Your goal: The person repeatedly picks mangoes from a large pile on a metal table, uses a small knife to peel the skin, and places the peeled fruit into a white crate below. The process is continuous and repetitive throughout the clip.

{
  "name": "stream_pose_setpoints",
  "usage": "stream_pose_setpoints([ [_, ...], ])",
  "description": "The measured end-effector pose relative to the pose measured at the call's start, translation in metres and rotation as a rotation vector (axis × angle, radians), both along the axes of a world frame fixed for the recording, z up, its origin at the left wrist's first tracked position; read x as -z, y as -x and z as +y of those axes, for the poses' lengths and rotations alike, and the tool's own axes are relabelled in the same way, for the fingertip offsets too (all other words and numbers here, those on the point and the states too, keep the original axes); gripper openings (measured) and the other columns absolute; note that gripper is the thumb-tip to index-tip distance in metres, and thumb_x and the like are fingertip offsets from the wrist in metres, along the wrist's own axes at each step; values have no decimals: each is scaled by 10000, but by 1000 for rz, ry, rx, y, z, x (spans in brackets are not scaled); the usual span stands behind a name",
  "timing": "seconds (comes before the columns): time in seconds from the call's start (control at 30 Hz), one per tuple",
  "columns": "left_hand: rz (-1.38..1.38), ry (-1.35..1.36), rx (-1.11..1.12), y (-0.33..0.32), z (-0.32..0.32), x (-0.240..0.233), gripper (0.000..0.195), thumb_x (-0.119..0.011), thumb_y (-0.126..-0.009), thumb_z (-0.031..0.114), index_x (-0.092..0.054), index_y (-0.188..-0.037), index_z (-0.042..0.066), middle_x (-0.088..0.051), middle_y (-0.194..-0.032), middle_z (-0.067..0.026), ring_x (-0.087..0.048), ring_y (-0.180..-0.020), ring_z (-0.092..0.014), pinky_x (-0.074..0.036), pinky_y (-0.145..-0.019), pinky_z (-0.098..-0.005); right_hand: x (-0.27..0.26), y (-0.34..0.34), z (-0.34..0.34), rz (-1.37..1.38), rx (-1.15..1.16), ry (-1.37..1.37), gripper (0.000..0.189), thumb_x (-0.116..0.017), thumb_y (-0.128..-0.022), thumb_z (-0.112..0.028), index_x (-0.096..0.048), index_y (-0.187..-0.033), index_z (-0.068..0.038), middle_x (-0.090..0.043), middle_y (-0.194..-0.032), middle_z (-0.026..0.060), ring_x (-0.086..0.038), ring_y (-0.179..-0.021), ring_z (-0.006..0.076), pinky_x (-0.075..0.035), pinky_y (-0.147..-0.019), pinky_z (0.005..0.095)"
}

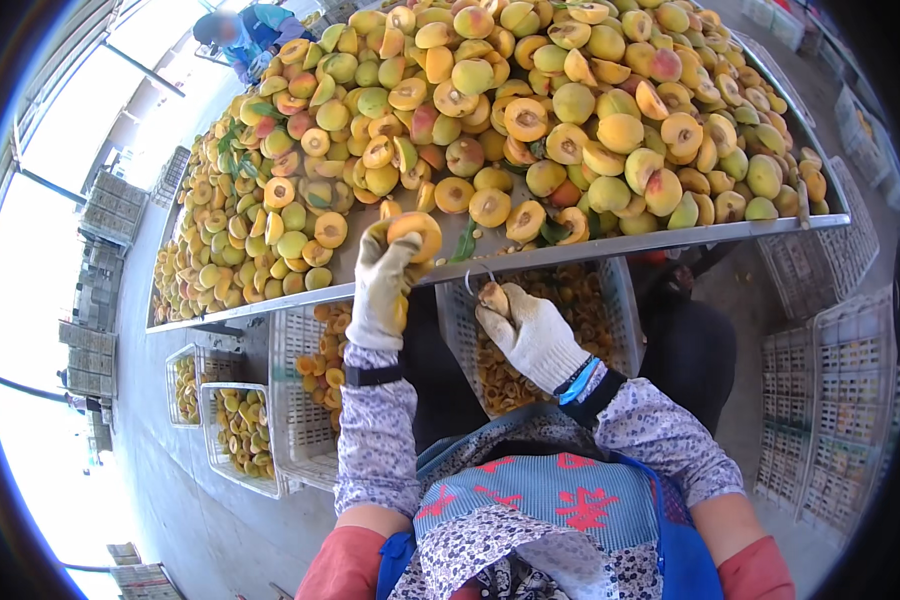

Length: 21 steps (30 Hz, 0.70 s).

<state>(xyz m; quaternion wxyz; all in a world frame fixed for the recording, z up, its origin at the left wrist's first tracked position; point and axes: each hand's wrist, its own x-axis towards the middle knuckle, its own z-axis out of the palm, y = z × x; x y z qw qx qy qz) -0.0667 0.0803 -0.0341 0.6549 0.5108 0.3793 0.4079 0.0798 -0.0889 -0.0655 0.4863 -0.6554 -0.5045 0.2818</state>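
Halved and whole yellow peaches (471, 77) lie heaped on a metal-edged table (630, 241). My left hand (384, 281), in a stained white glove, holds a halved peach (418, 234) just over the table's near edge. Right of it and slightly lower, my gloved right hand (529, 330) grips the stubby handle (493, 298) of a pitting tool with a thin curved metal loop (480, 276), which points towards the table. The loop does not touch the peach. Green leaves (465, 241) and small pale bits lie near the edge.
Below the table, a plastic crate (630, 315) holds pitted pieces, and another crate (292, 405) holds peach halves. Smaller filled crates (211, 435) stand at the left. Stacked crates (810, 405) are at the right. Another person (247, 37) works beyond the table's far left corner.
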Motion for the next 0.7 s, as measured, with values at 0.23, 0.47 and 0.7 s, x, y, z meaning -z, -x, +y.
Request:
stream_pose_setpoints([
  [0.23,-254,156,226,-25,-76,-3,320,-585,-1032,284,-561,-1227,31,-657,-1117,-107,-642,-1009,-225,-527,-872,-361,1,-3,-2,24,80,27,328,-621,-975,-360,-611,-1056,-43,-684,-859,254,-664,-843,465,-519,-714,525],
  [0.47,-253,97,98,-46,-74,20,556,-431,-1086,494,-579,-1201,-29,-651,-1010,-153,-653,-900,-260,-527,-876,-366,3,-5,-1,-112,52,180,379,-611,-986,-399,-613,-1041,-24,-697,-885,252,-675,-861,455,-529,-735,530],
  [0.7,-291,154,20,-57,-84,21,543,-463,-1072,508,-599,-1196,-3,-664,-1007,-148,-658,-883,-256,-553,-810,-369,-1,-1,-3,-138,57,289,394,-591,-997,-423,-620,-1052,-34,-706,-908,248,-682,-880,448,-540,-767,525],
])
